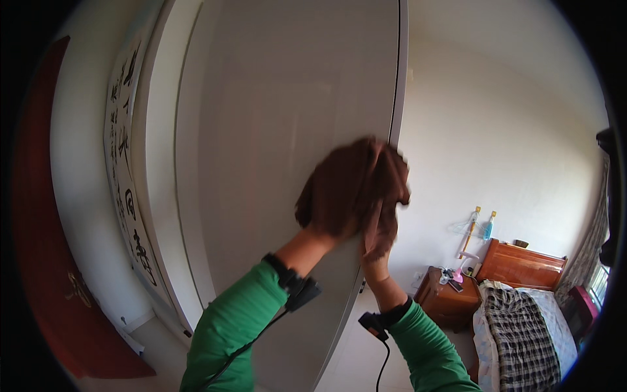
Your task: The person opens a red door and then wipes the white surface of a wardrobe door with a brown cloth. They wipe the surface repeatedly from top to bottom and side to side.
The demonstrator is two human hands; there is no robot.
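Observation:
A bunched brown cloth (350,188) lies against the tall, glossy grey panel (274,122), close to its right edge. My left hand (349,229) holds the cloth from the lower left, and its fingers are hidden under the folds. From below on the right, my right hand (374,262) holds the same cloth near the panel's edge; the cloth covers most of that hand too. The cloth looks slightly blurred. Each wrist wears a black strap carrying a small device (301,293) with a cable.
A hanging calligraphy scroll (128,161) and a dark red panel (39,206) stand at left. Rightward, beyond the panel's edge, are a wooden nightstand (443,294) with small items, a bed with a checked blanket (521,333), and clothes hangers (463,228) on the wall.

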